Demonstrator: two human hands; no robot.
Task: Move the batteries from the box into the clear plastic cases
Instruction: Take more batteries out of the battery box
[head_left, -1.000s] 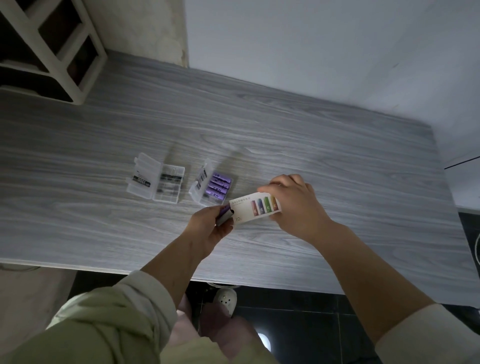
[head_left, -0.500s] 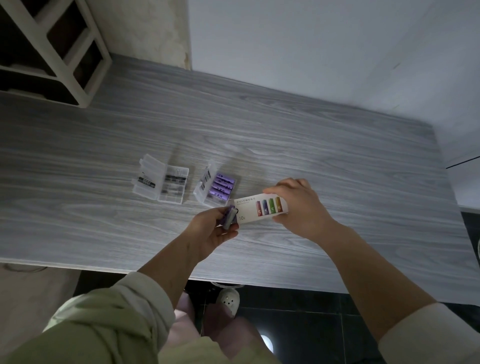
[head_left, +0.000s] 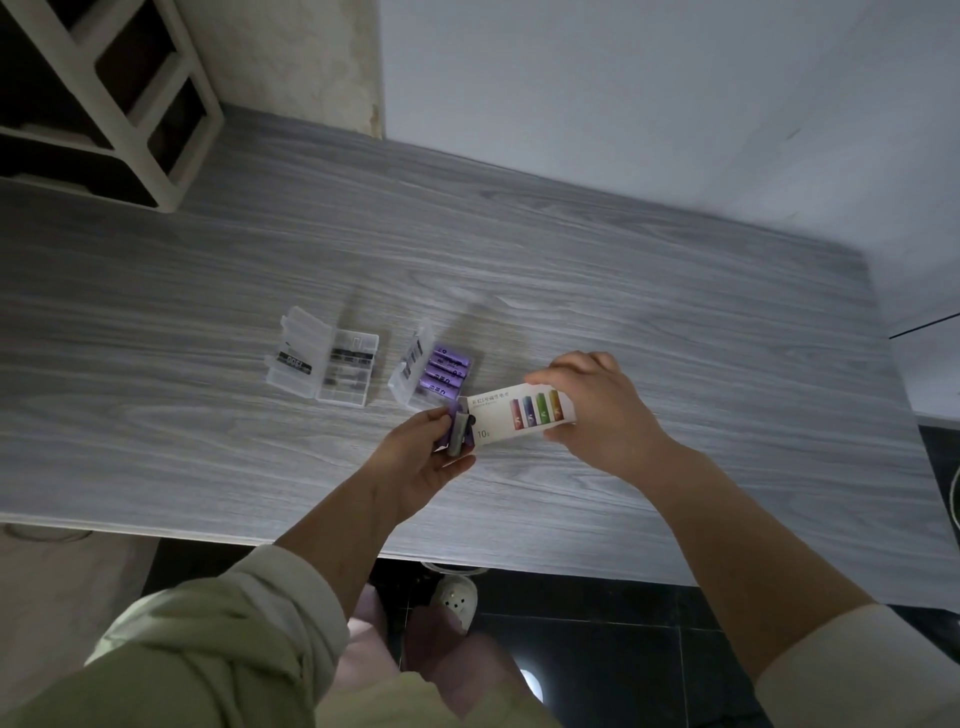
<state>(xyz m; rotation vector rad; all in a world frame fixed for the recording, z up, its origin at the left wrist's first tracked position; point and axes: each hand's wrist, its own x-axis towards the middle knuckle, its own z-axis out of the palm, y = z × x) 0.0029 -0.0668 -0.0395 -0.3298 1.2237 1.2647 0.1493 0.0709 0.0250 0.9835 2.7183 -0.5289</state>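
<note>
My right hand (head_left: 597, 410) grips a white battery box (head_left: 519, 418) printed with coloured batteries, held just above the table. At the box's left open end my left hand (head_left: 426, 457) holds purple and grey batteries (head_left: 458, 428) that stick out of the box. Behind them an open clear plastic case (head_left: 410, 371) lies on the table with several purple batteries (head_left: 447, 376) in its right half. Further left lies a second open clear case (head_left: 322, 364), with dark labels on it.
The grey wood-grain table (head_left: 675, 322) runs along a white wall. A white shelf unit (head_left: 104, 98) stands at its far left corner. The table's front edge is close below my hands, with dark floor tiles and my slippered foot (head_left: 457, 603) beneath.
More of the batteries have slid out of the box into my left hand. Both hands have drifted slightly to the right; the cases have not moved.
</note>
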